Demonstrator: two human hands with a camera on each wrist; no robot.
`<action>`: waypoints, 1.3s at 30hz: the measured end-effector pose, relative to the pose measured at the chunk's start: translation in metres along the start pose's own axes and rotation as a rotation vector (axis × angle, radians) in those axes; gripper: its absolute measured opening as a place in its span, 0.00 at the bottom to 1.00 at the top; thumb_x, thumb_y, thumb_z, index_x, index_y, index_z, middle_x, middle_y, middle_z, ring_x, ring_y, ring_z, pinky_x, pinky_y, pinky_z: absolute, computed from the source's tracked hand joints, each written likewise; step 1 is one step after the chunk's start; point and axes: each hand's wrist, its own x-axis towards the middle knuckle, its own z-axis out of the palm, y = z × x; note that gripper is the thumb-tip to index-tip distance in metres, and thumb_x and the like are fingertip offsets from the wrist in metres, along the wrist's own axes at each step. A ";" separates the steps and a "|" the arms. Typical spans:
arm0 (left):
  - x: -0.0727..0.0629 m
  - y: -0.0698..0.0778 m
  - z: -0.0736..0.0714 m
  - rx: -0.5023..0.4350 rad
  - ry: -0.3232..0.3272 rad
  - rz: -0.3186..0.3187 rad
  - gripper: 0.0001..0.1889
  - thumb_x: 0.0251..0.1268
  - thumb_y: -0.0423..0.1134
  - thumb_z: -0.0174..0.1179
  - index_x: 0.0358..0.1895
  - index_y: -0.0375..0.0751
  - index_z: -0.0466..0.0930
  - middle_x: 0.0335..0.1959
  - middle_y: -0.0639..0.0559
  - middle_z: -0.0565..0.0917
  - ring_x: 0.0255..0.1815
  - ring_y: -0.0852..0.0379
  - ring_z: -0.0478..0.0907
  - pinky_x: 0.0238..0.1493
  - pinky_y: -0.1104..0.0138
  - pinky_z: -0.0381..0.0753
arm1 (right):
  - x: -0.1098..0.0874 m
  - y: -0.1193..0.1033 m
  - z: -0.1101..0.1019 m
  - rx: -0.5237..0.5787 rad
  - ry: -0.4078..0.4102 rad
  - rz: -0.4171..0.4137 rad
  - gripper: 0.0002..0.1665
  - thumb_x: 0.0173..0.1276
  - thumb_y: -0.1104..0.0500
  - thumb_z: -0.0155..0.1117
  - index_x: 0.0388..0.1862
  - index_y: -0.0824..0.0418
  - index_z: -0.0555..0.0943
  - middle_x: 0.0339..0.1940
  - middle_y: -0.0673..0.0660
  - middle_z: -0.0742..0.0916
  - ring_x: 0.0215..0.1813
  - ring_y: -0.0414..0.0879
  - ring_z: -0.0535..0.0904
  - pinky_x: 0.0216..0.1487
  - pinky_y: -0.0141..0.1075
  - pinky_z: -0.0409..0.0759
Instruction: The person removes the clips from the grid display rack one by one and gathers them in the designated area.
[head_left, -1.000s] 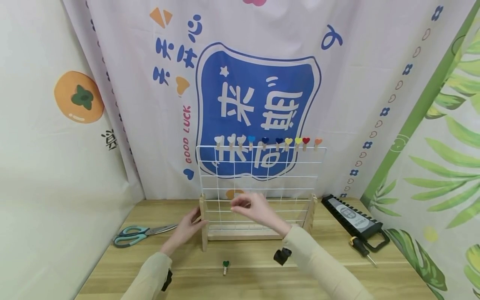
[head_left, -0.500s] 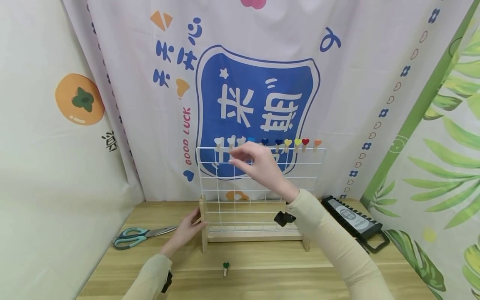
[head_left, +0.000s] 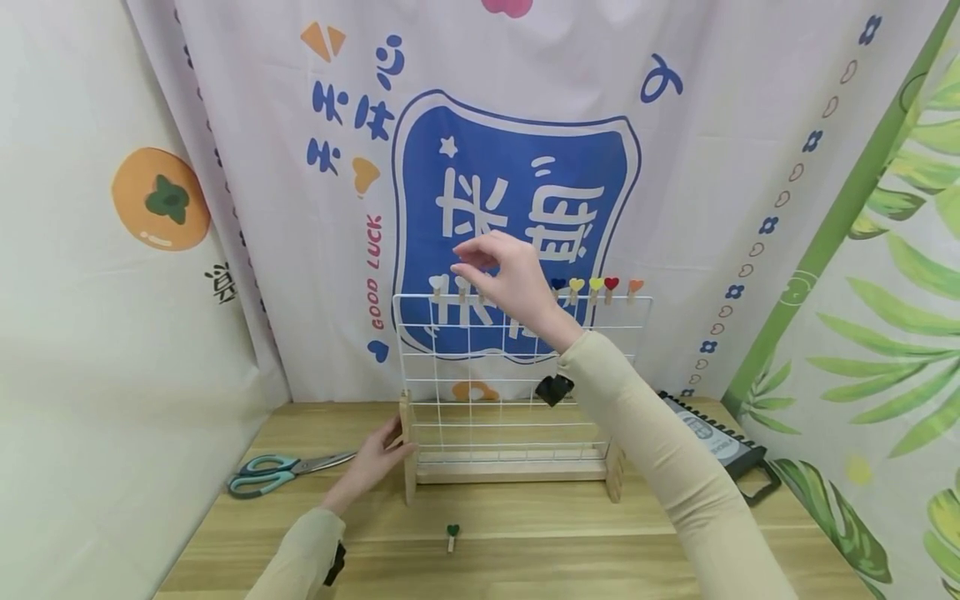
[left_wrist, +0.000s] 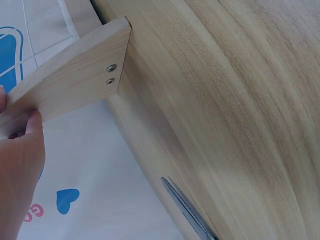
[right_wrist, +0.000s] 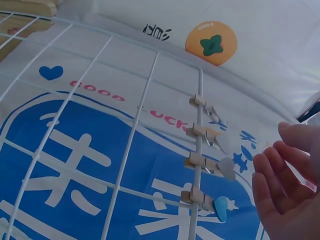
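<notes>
My left hand [head_left: 372,457] grips the wooden side leg [left_wrist: 75,75] of a stand that holds a white wire grid [head_left: 633,325] upright. Thumb and fingertips lie on opposite sides of the wood. My right hand [head_left: 517,279] is up in front of the grid's top wire, fingers loosely curved and apart from the thumb, holding nothing. Small wooden clothespins with hearts, such as a light blue one [right_wrist: 220,207], line that top wire; several are hidden behind the hand in the head view. A green-heart clothespin [head_left: 452,537] lies on the table before the stand.
Teal-handled scissors [head_left: 281,473] lie left of the stand, blades toward it. At the right is a black handled case [head_left: 738,454], partly covered by the right sleeve. A printed curtain [head_left: 330,250] hangs close behind the grid.
My right hand has risen from the grid's lower middle to above its top wire. The left hand stays on the side leg, and the green clothespin lies where it was.
</notes>
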 end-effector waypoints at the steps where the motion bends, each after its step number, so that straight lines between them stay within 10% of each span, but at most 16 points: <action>1: 0.000 0.000 0.000 0.002 -0.003 -0.001 0.32 0.69 0.27 0.58 0.72 0.20 0.56 0.71 0.22 0.63 0.73 0.27 0.63 0.70 0.46 0.71 | 0.003 0.001 0.001 -0.007 -0.014 0.005 0.14 0.68 0.58 0.68 0.50 0.62 0.85 0.47 0.58 0.88 0.45 0.46 0.85 0.52 0.36 0.88; 20: 0.002 -0.002 -0.002 0.002 -0.018 0.021 0.34 0.70 0.30 0.59 0.73 0.21 0.55 0.72 0.23 0.62 0.73 0.28 0.62 0.71 0.45 0.71 | 0.035 0.007 0.014 -0.137 -0.390 0.119 0.13 0.72 0.52 0.64 0.45 0.59 0.88 0.40 0.55 0.91 0.36 0.44 0.82 0.41 0.31 0.85; 39: 0.000 -0.001 -0.001 0.008 -0.009 -0.008 0.32 0.69 0.26 0.57 0.73 0.22 0.56 0.72 0.23 0.63 0.73 0.29 0.62 0.70 0.46 0.71 | 0.032 0.005 0.019 -0.102 -0.311 0.096 0.10 0.69 0.55 0.67 0.39 0.60 0.90 0.34 0.55 0.91 0.31 0.44 0.80 0.32 0.27 0.79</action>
